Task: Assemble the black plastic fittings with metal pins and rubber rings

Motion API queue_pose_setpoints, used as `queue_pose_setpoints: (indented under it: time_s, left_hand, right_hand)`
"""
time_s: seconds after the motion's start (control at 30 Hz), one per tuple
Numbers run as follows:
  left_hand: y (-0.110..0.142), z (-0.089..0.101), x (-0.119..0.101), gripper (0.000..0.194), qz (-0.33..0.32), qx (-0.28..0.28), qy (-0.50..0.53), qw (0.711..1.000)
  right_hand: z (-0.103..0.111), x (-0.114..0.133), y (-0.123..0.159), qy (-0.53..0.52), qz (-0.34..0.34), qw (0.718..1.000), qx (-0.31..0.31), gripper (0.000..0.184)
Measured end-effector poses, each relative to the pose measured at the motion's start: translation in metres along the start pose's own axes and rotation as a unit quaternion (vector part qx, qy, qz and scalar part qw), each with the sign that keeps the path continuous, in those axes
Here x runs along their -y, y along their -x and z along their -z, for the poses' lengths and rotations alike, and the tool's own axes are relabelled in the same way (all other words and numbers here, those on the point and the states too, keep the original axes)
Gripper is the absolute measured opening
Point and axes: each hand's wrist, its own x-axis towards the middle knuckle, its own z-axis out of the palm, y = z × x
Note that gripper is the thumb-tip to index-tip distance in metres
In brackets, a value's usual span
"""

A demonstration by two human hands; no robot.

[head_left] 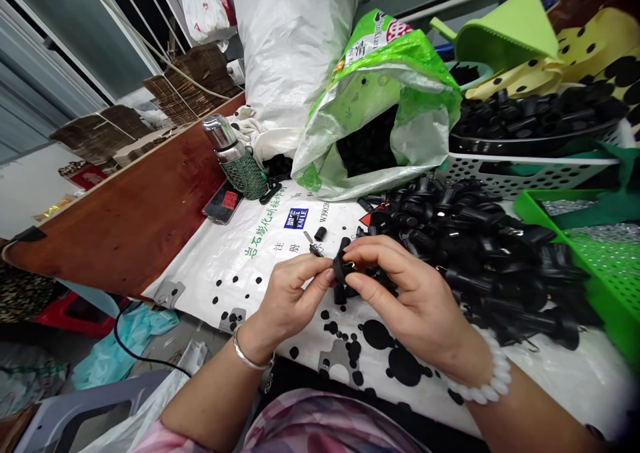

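Note:
In front of me, a small black tubular part (340,293) with a flared rim is held between both hands above the white sheet (210,250). My left hand (287,300) pinches its left side between thumb and forefinger. From the right, my right hand (415,303) grips it with thumb and fingertips, and a shiny metal bit shows near them. Just beyond the fingers lie a short black cylinder (321,234) and a small thin tool with a metal tip (309,238). To the right spreads a heap of similar black parts (480,253).
An open green-and-white bag (320,153) of black pieces stands behind. At right are a white basket (525,173) and a green tray (610,266). A thermos (240,166) and a phone (223,203) sit at back left, beside a reddish wooden board (135,220).

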Motion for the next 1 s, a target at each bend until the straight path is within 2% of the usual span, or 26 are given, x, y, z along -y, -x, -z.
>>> queue_pose_setpoints:
  time_s: [0.23, 0.6, 0.77, 1.0]
  left_hand:
    - [0.006, 0.001, 0.002, 0.015, 0.017, -0.014, 0.029, 0.999]
    - [0.013, -0.011, 0.01, 0.017, 0.047, -0.066, 0.091, 0.993]
    - [0.01, -0.016, 0.01, 0.016, 0.039, -0.072, 0.149, 0.985]
    - [0.01, -0.019, 0.014, 0.018, 0.065, -0.053, 0.161, 0.983]
  right_hand:
    - [0.003, -0.001, -0.001, 0.011, 0.023, 0.998, 0.049, 0.025]
    - [-0.014, 0.004, 0.002, 0.058, 0.038, 0.997, -0.019, 0.023]
    - [-0.015, 0.005, 0.005, 0.085, 0.076, 0.992, -0.052, 0.039]
    - [-0.012, 0.005, 0.005, 0.102, 0.074, 0.991, -0.034, 0.039]
